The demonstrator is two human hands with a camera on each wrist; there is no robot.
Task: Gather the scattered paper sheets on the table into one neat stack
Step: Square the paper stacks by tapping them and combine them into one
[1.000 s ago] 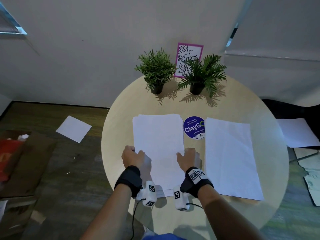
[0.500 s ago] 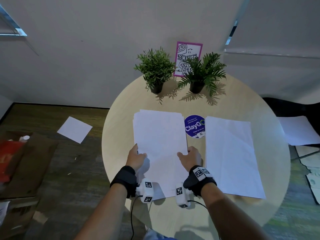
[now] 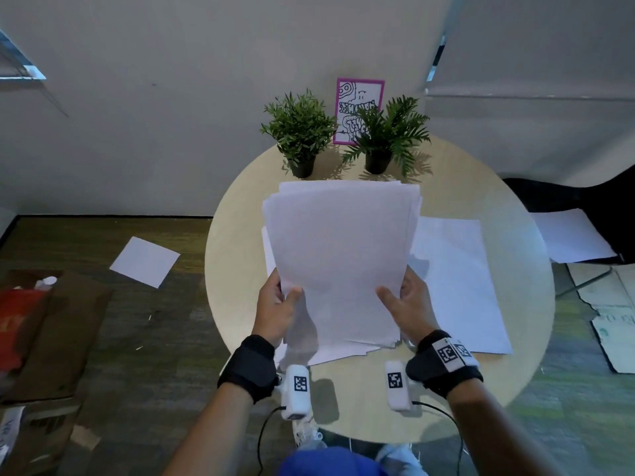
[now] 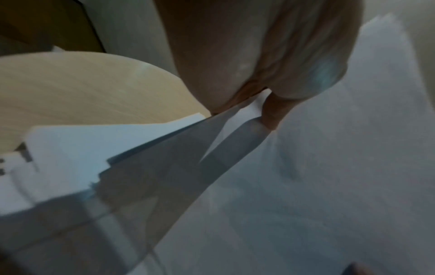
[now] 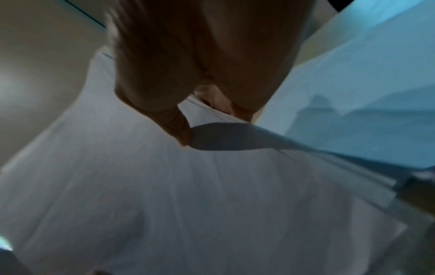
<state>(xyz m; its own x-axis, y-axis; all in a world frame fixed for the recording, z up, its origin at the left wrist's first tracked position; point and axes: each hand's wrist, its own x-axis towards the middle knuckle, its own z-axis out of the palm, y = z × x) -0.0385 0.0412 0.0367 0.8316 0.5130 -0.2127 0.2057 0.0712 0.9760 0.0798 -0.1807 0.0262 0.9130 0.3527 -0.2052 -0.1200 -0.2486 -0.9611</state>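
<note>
— What has moved since half a second ago?

— The bundle of sheets (image 3: 338,255) lay flat on the desk (image 3: 237,214) then, under both hands. Now it is lifted and tilted, the far edge high in front of the two potted plants (image 3: 300,132), the near edge low and close to the desk.

— How do the hands hold it?

— The left hand (image 3: 276,304) pinches the left long edge, thumb on top and the other fingers (image 4: 270,115) behind the paper. The right hand (image 3: 405,304) does the same on the right long edge. Both are clamped on the bundle near its lower end.

— Is the bundle tidy?

— Not yet. The edges are stepped at the top and at the bottom corners.

— And what is left to gather?

— One loose sheet (image 3: 457,286) lies flat on the desk, just to the right of the bundle, partly under its right edge. Its long axis runs away from the person, almost parallel to the bundle. The right hand is clearly nearer to it.

— So the next move?

— I think the bundle must go to the right, over that sheet, or the right hand must let go and fetch it.
</note>
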